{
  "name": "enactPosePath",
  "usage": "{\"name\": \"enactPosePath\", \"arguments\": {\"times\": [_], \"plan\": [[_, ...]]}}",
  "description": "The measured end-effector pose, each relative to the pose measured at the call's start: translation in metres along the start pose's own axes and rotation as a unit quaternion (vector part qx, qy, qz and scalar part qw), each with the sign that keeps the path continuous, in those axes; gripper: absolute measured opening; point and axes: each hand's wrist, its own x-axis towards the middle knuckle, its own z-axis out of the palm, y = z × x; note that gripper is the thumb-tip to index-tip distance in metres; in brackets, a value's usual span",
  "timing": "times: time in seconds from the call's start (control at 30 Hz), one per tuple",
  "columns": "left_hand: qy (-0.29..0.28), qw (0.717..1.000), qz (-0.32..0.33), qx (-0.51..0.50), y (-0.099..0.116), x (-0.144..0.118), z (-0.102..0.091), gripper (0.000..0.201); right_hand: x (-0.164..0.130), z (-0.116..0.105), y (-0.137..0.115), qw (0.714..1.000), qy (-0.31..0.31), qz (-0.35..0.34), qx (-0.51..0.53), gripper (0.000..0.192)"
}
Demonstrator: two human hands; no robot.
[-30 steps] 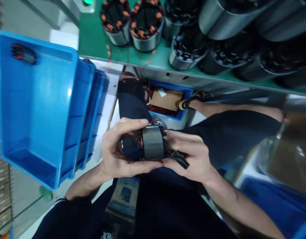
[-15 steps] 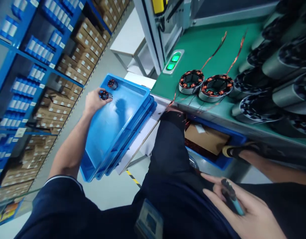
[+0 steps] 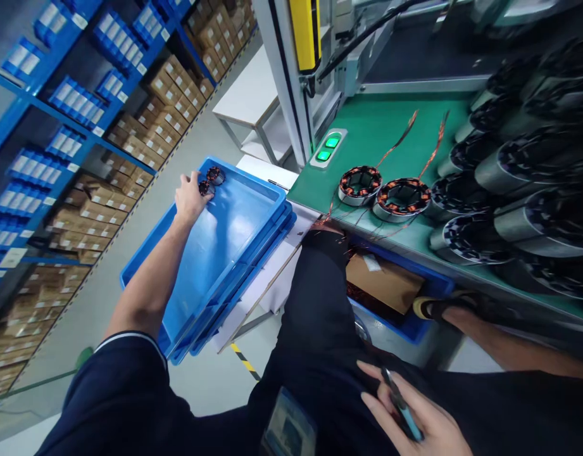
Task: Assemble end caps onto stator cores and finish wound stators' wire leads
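My left hand point(image 3: 190, 197) is closed around a small wound motor stator point(image 3: 206, 188) at the far corner of the top blue tray point(image 3: 244, 244). Right beside it in the tray sits another stator point(image 3: 216, 175). Low in the view, over my dark-clothed lap, my right hand point(image 3: 417, 415) grips slim blue-handled pliers point(image 3: 401, 405); their jaws are too blurred to make out. Two larger ring stators, one on the left point(image 3: 360, 185) and one on the right point(image 3: 401, 199), lie on the green bench mat point(image 3: 367, 126), with copper leads trailing from them.
Several metal stators point(image 3: 478, 237) are stacked on the right of the bench. A lit green switch panel point(image 3: 328, 148) sits at the mat's left edge. Under the bench is a blue bin point(image 3: 417, 332) with cardboard point(image 3: 386, 282). Shelves of boxes point(image 3: 111, 196) line the left.
My left hand has brought its stator closer to the other one in the tray's corner. My right hand, still gripping the pliers, appears lower and further left; the camera view has shifted too.
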Motion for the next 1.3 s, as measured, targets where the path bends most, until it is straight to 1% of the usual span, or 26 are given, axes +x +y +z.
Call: {"name": "enactPosePath", "arguments": {"times": [0.07, 0.1, 0.13, 0.17, 0.2, 0.23, 0.27, 0.3, 0.33, 0.37, 0.43, 0.47, 0.53, 0.6, 0.63, 0.7, 0.77, 0.83, 0.9, 0.93, 1.0, 1.07, 1.13, 1.17, 1.2, 1.3], "plan": [[0.011, 1.0, 0.005, 0.003, 0.01, -0.008, -0.01, 0.09, -0.001, 0.001, 0.001, 1.0, 0.001, 0.016, -0.003, 0.044], [0.023, 0.999, 0.022, -0.004, 0.019, -0.014, -0.016, 0.09, -0.001, 0.0, 0.001, 1.0, -0.002, 0.025, -0.002, 0.044], [0.04, 0.997, 0.054, -0.025, 0.03, -0.021, -0.022, 0.091, -0.001, -0.001, 0.001, 0.999, -0.002, 0.035, 0.002, 0.041], [0.058, 0.991, 0.104, -0.06, 0.045, -0.03, -0.028, 0.092, -0.001, -0.003, 0.0, 0.999, -0.002, 0.047, 0.009, 0.038], [0.072, 0.977, 0.171, -0.106, 0.062, -0.041, -0.033, 0.094, 0.0, -0.005, -0.001, 0.998, -0.004, 0.062, 0.016, 0.038], [0.076, 0.953, 0.246, -0.16, 0.082, -0.054, -0.037, 0.096, 0.001, -0.007, -0.003, 0.997, -0.006, 0.077, 0.023, 0.039], [0.065, 0.921, 0.322, -0.208, 0.104, -0.068, -0.04, 0.099, 0.002, -0.008, -0.005, 0.995, -0.009, 0.092, 0.027, 0.042], [0.039, 0.89, 0.385, -0.239, 0.128, -0.081, -0.042, 0.1, 0.002, -0.01, -0.009, 0.994, -0.015, 0.103, 0.032, 0.045], [0.012, 0.866, 0.428, -0.256, 0.151, -0.094, -0.042, 0.098, 0.003, -0.011, -0.013, 0.993, -0.021, 0.108, 0.037, 0.048], [-0.013, 0.854, 0.45, -0.262, 0.173, -0.105, -0.04, 0.096, 0.003, -0.011, -0.017, 0.993, -0.027, 0.107, 0.043, 0.049], [-0.045, 0.854, 0.457, -0.246, 0.211, -0.117, -0.033, 0.093, 0.001, -0.013, -0.024, 0.994, -0.028, 0.089, 0.058, 0.052], [-0.056, 0.854, 0.458, -0.241, 0.224, -0.118, -0.029, 0.089, 0.0, -0.013, -0.027, 0.995, -0.026, 0.078, 0.065, 0.053], [-0.072, 0.841, 0.474, -0.253, 0.24, -0.111, -0.019, 0.077, -0.007, -0.016, -0.026, 0.995, -0.016, 0.063, 0.076, 0.052], [-0.095, 0.822, 0.481, -0.29, 0.241, -0.098, -0.013, 0.067, -0.016, -0.018, -0.019, 0.994, -0.002, 0.068, 0.084, 0.05], [-0.112, 0.818, 0.468, -0.315, 0.238, -0.093, -0.012, 0.067, -0.02, -0.018, -0.014, 0.993, 0.005, 0.077, 0.089, 0.049], [-0.147, 0.815, 0.407, -0.384, 0.223, -0.086, -0.014, 0.07, -0.03, -0.018, -0.003, 0.989, 0.02, 0.099, 0.103, 0.048], [-0.167, 0.792, 0.336, -0.481, 0.201, -0.093, -0.02, 0.071, -0.036, -0.016, 0.007, 0.985, 0.03, 0.116, 0.128, 0.048], [-0.183, 0.747, 0.286, -0.572, 0.179, -0.117, -0.028, 0.068, -0.037, -0.016, 0.011, 0.981, 0.036, 0.116, 0.153, 0.045], [-0.214, 0.704, 0.259, -0.626, 0.163, -0.157, -0.032, 0.061, -0.032, -0.02, 0.008, 0.98, 0.059, 0.1, 0.164, 0.041], [-0.227, 0.688, 0.249, -0.643, 0.159, -0.182, -0.032, 0.057, -0.027, -0.023, 0.003, 0.98, 0.078, 0.086, 0.16, 0.038], [-0.244, 0.673, 0.243, -0.654, 0.159, -0.233, -0.027, 0.05, -0.016, -0.031, -0.013, 0.982, 0.122, 0.049, 0.135, 0.028], [-0.239, 0.688, 0.28, -0.626, 0.166, -0.276, -0.02, 0.05, -0.003, -0.041, -0.036, 0.981, 0.169, -0.003, 0.097, 0.017], [-0.193, 0.714, 0.353, -0.573, 0.177, -0.306, -0.011, 0.057, 0.01, -0.049, -0.062, 0.974, 0.209, -0.056, 0.071, 0.01], [-0.157, 0.722, 0.391, -0.548, 0.183, -0.316, -0.007, 0.06, 0.017, -0.051, -0.073, 0.97, 0.221, -0.076, 0.063, 0.005], [-0.122, 0.73, 0.42, -0.525, 0.189, -0.322, -0.003, 0.059, 0.023, -0.053, -0.084, 0.97, 0.22, -0.087, 0.049, 0.006], [-0.053, 0.753, 0.457, -0.47, 0.203, -0.332, 0.004, 0.054, 0.035, -0.053, -0.102, 0.967, 0.224, -0.121, -0.006, 0.009]]}}
